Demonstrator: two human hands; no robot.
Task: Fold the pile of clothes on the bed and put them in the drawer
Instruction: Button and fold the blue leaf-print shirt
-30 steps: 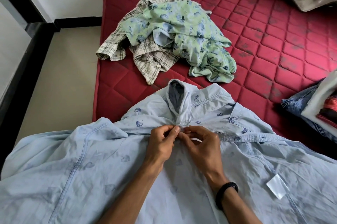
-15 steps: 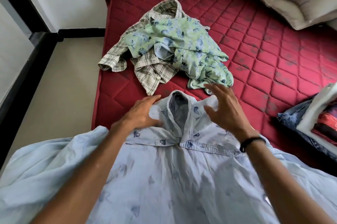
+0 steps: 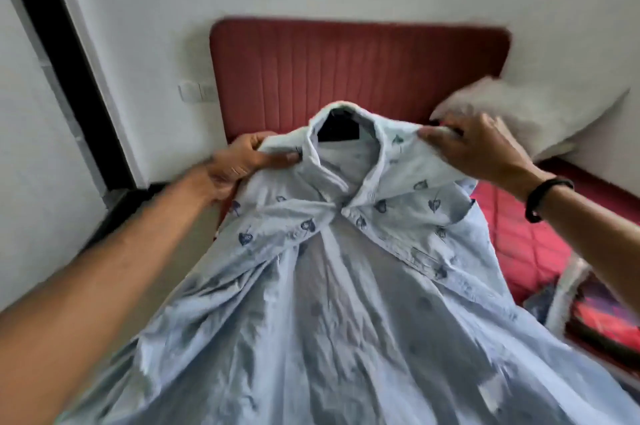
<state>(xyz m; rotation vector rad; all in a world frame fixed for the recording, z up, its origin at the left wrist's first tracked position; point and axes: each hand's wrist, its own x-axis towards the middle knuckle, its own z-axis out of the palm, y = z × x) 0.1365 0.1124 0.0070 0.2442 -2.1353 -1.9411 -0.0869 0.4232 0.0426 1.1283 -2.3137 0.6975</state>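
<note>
Lifted off the bed now, pale blue shirt (image 3: 346,303); left hand (image 3: 239,161) and right hand (image 3: 478,151) pinch its shoulders.

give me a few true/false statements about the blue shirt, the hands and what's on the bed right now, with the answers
1. Both hands grip the light blue shirt at its shoulders, one on each side of the collar. True.
2. The right hand is bare at the wrist. False: a black band sits on that wrist.
3. The shirt is plain, with no print. False: small dark blue leaf shapes dot it.
4. A pale pillow lies against the red headboard, beyond the right hand. True.
5. The left hand rests open on the mattress. False: its fingers pinch the shirt.
</note>
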